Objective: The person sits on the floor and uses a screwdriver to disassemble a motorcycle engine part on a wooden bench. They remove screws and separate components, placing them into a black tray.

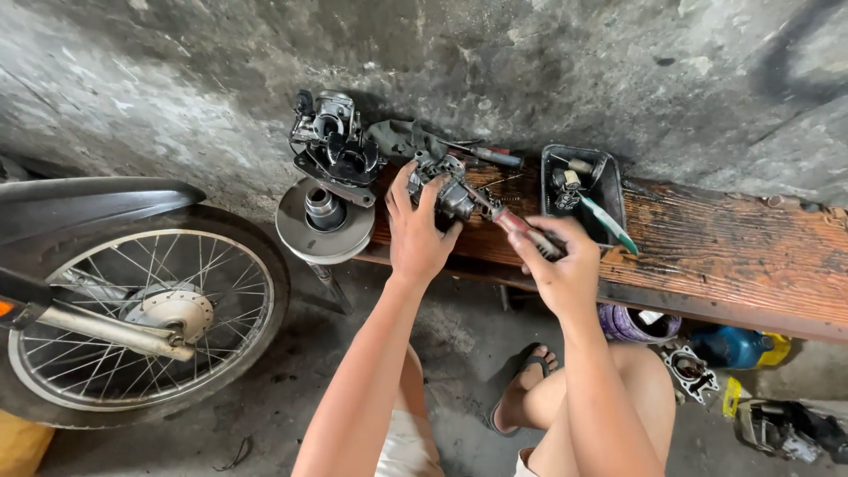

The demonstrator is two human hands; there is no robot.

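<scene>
The left hand (415, 238) has its fingers (399, 187) wrapped over a small dark grey metal carburettor body (446, 190), pinning it down at the near edge of the worn reddish wooden plank table (733, 252). The right hand (556, 265) has its fingers closed round the red handle of a screwdriver (521, 225), whose shaft runs from near right to far left into the carburettor, so its long axis lies slantwise across the table. The table is narrow: a rough concrete wall (530, 62) rises right behind it, leaving little room on the far side, while the near side opens over the person's knees. Just left, touching distance away, sit a second grey engine assembly (331, 141) and a round metal pulley disc (325, 221); just right stands a black plastic tray (614, 190) of small parts. Farther right the table top lies open. A spoked motorcycle wheel (141, 309) stands on the floor at the left.
</scene>
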